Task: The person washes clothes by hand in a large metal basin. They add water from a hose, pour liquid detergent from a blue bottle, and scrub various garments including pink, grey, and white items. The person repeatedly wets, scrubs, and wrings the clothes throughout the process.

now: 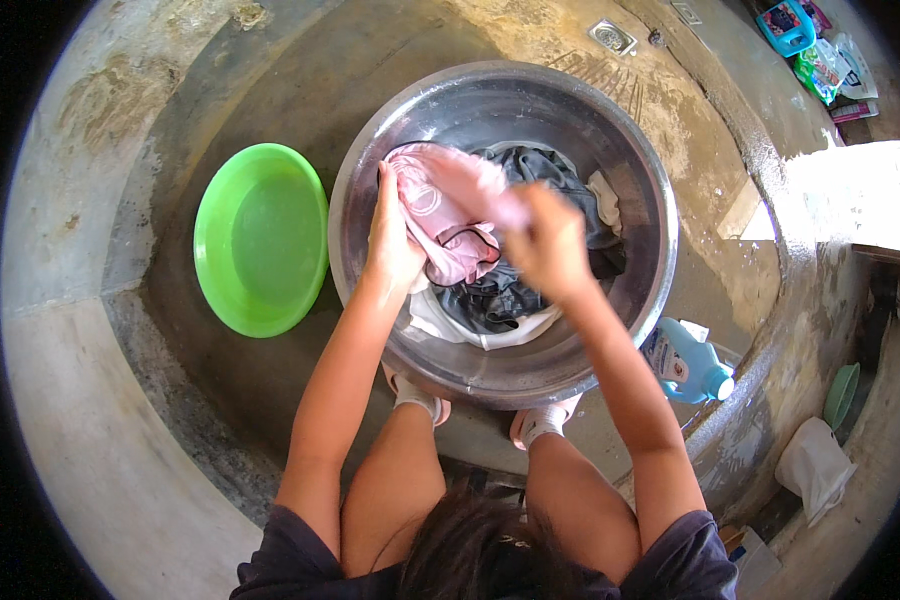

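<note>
A pink cloth garment with dark edging (pixel 439 195) is stretched between my two hands above a wide metal basin (pixel 495 375). My left hand (pixel 397 240) grips its left side, thumb along the edge. Blurred by motion, my right hand (pixel 547 240) is closed on a bunched part of the same garment. Below, inside the basin, lie a dark garment (pixel 544 169), a white cloth with a band-like edge (pixel 510 334) and a small cream cloth (pixel 606 201) at the right.
Left of the basin stands a green plastic basin (pixel 277 240). A light blue detergent bottle (pixel 686 364) is at its lower right. A floor drain (pixel 612 36) lies beyond. Several cleaning-product packs, including a blue jug (pixel 786 28), stand at the upper right. A white bag (pixel 814 465) sits lower right.
</note>
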### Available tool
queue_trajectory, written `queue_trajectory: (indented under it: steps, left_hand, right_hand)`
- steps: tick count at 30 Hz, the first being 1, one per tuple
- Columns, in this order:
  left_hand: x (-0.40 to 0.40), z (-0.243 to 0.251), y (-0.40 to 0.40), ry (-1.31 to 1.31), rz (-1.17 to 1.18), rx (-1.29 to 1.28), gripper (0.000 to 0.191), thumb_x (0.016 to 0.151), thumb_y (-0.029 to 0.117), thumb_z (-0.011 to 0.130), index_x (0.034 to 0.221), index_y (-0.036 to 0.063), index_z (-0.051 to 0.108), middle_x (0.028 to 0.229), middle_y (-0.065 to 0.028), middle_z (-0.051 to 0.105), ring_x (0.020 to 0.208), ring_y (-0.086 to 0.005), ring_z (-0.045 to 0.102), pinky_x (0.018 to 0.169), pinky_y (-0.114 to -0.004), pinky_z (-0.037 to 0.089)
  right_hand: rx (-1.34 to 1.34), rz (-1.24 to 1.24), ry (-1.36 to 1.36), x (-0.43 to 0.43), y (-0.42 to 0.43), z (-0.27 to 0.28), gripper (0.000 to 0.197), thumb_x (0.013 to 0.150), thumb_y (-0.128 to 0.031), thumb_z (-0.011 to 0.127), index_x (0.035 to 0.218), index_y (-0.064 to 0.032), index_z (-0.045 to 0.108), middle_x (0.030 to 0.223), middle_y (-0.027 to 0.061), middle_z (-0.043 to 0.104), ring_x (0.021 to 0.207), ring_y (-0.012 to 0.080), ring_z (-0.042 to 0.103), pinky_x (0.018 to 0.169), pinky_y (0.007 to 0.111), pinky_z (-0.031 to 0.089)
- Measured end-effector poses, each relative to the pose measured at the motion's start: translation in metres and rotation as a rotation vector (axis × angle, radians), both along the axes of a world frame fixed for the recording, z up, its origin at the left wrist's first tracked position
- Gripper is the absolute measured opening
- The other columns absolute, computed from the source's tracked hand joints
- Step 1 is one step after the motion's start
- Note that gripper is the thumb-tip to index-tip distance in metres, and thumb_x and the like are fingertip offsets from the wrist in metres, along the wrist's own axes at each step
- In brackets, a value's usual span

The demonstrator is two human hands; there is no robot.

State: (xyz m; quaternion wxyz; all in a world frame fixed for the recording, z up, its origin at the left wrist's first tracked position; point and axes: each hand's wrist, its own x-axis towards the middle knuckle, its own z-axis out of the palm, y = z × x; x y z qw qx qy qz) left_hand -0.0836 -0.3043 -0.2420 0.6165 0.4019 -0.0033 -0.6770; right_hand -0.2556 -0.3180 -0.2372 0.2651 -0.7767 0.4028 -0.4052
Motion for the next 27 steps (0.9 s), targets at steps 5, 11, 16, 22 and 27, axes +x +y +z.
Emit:
queue_trajectory:
  steps: [5, 11, 16, 22, 27]
  left_hand:
    - [-0.024, -0.035, 0.012, 0.075, -0.131, -0.408, 0.049, 0.091, 0.048, 0.037, 0.110, 0.0053, 0.051, 0.105, -0.0096, 0.057, 0.097, -0.0182, 0.057, 0.085, -0.034, 0.047]
    - [-0.031, -0.028, 0.014, -0.122, -0.124, 0.061, 0.032, 0.090, 0.030, 0.045, 0.109, 0.0059, 0.055, 0.099, -0.0061, 0.060, 0.094, -0.0179, 0.059, 0.081, -0.032, 0.049]
    - [-0.032, -0.035, 0.014, 0.078, -0.087, -0.341, 0.027, 0.089, 0.030, 0.043, 0.100, 0.0056, 0.051, 0.091, -0.0090, 0.058, 0.085, -0.0174, 0.058, 0.078, -0.032, 0.048]
    - [-0.031, -0.010, 0.016, -0.072, -0.171, -0.018, 0.036, 0.084, 0.033, 0.052, 0.110, 0.0078, 0.055, 0.096, -0.0056, 0.062, 0.086, -0.0175, 0.062, 0.078, -0.033, 0.051]
    - [-0.028, -0.016, 0.004, 0.071, -0.099, -0.148, 0.026, 0.090, 0.026, 0.045, 0.090, 0.0025, 0.055, 0.083, -0.0079, 0.057, 0.085, -0.0171, 0.058, 0.069, -0.027, 0.049]
  right_hand:
    - [-0.334, 0.285, 0.178, 0.068, 0.011, -0.002, 0.018, 0.069, -0.023, 0.061, 0.076, -0.0071, 0.057, 0.063, 0.0109, 0.058, 0.059, 0.0264, 0.060, 0.052, 0.038, 0.048]
    - [0.316, -0.099, 0.149, 0.037, -0.029, -0.024, 0.026, 0.073, -0.030, 0.058, 0.069, -0.0039, 0.059, 0.056, 0.0173, 0.057, 0.050, 0.0331, 0.058, 0.050, 0.041, 0.048]
    - [-0.176, 0.150, 0.250, 0.058, 0.019, -0.008, 0.042, 0.067, -0.037, 0.063, 0.090, -0.0015, 0.058, 0.053, 0.0124, 0.052, 0.051, 0.0285, 0.057, 0.051, 0.039, 0.045]
    - [0.368, -0.204, -0.021, 0.038, -0.022, -0.019, 0.028, 0.074, -0.027, 0.056, 0.070, 0.0005, 0.062, 0.059, 0.0209, 0.057, 0.053, 0.0345, 0.058, 0.051, 0.041, 0.046]
    - [-0.134, 0.119, 0.147, 0.060, 0.025, 0.001, 0.024, 0.069, -0.030, 0.061, 0.071, -0.0053, 0.060, 0.057, 0.0157, 0.056, 0.053, 0.0309, 0.058, 0.053, 0.041, 0.047]
